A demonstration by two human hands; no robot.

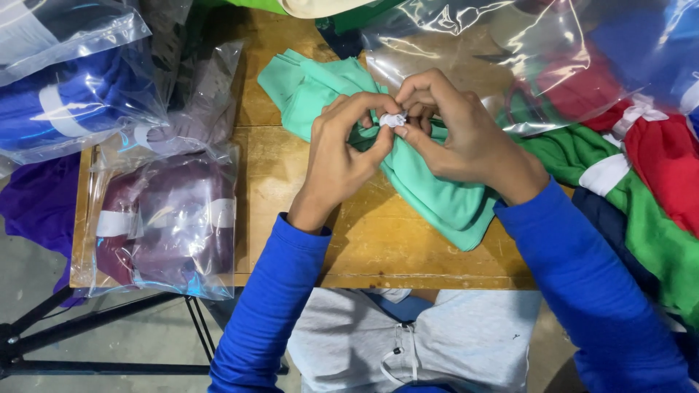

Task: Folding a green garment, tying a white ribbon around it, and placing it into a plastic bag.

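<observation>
From the head view, your left hand (338, 156) and right hand (459, 135) meet over the mint-green garment (437, 196) on the table (291, 182), fingers of both pinched shut on its small white tag (392, 119). Left of the garment lie bagged purple clothes (164, 218); the green one remains unbagged.

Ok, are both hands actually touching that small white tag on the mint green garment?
Touching. The head view shows the left hand and right hand pinching the white tag between fingertips, over the mint green garment.
</observation>
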